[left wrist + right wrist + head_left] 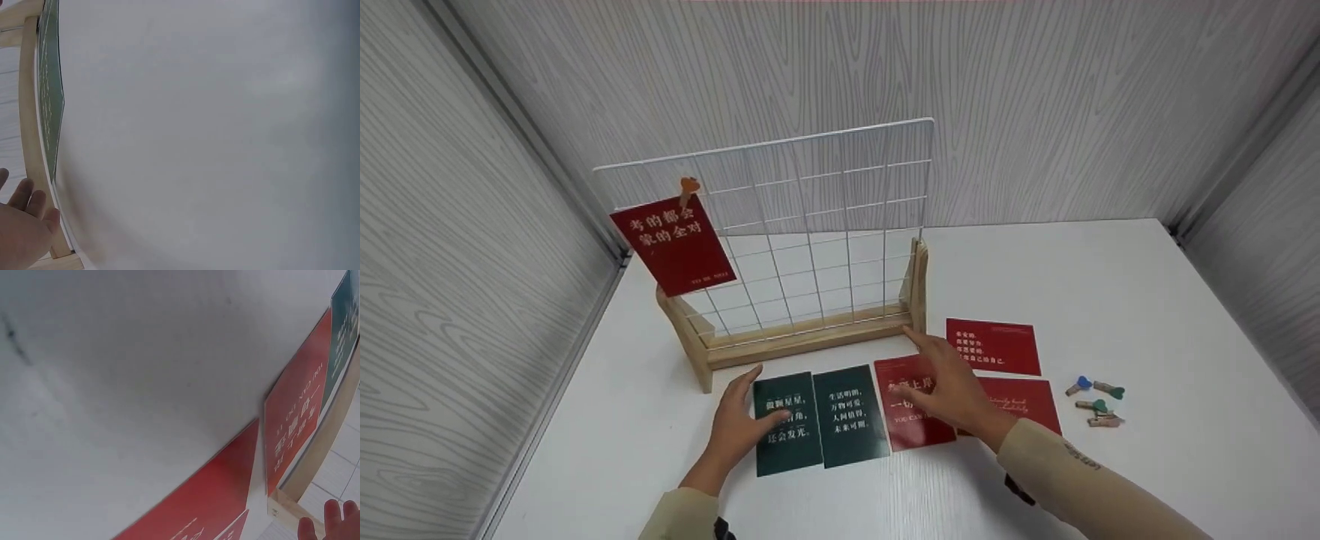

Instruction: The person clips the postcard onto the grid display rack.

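My left hand [739, 421], fingers spread, is at the left edge of a dark green card [791, 454] with white writing, its thumb overlapping the card. A second green card [853, 420] lies beside it. Over a red card [922, 437] my right hand [956, 386] stretches out, covering part of the writing, with a fingertip right at the wooden base [810, 343] of the wire grid rack. Neither hand grips anything. On the rack's upper left, a red card [682, 259] hangs tilted from an orange-topped clip [689, 185].
To the right lie two more red cards, an upper one [997, 346] and a lower one [1027, 405] partly behind my right wrist. Several small wooden clips with blue or green tops [1099, 405] sit farther right. Wood-grained panels [1035, 112] enclose the white table [1185, 450].
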`<state>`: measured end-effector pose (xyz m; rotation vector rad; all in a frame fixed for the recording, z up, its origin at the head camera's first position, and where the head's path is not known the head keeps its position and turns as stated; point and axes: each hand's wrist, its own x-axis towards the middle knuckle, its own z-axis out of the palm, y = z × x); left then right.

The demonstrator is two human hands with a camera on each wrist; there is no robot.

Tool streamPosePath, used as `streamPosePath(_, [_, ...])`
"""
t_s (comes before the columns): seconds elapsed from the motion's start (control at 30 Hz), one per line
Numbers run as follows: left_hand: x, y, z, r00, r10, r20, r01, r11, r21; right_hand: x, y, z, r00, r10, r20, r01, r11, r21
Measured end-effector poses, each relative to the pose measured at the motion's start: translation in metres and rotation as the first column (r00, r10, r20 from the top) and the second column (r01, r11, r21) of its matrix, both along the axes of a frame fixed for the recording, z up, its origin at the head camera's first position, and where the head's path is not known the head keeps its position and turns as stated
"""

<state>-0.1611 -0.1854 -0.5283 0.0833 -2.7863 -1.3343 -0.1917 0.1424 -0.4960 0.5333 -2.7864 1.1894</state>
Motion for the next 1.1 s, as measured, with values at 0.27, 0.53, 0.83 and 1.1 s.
streamPosePath(0.27, [-0.002,-0.003,-0.001,0.998,-0.06,0.013,0.061,0.996,-0.059,0.004,0.024,0.0,0.999,-0.041,0.023,0.04,0.998,0.037])
streamPosePath(0.53, [-0.007,-0.008,-0.003,0.995,-0.088,0.045,0.092,0.992,-0.087,0.007,0.052,-0.003,0.999,-0.018,-0.04,0.021,0.997,0.073])
streamPosePath(0.83, [-0.01,-0.015,-0.008,0.993,-0.091,0.073,0.098,0.991,-0.089,0.013,0.087,-0.005,0.998,-0.065,-0.013,0.066,0.989,0.129])
streamPosePath(1.1, [-0.008,-0.016,-0.009,0.993,-0.095,0.073,0.103,0.989,-0.109,0.02,0.123,-0.006,0.993,-0.115,0.006,0.113,0.987,0.117])
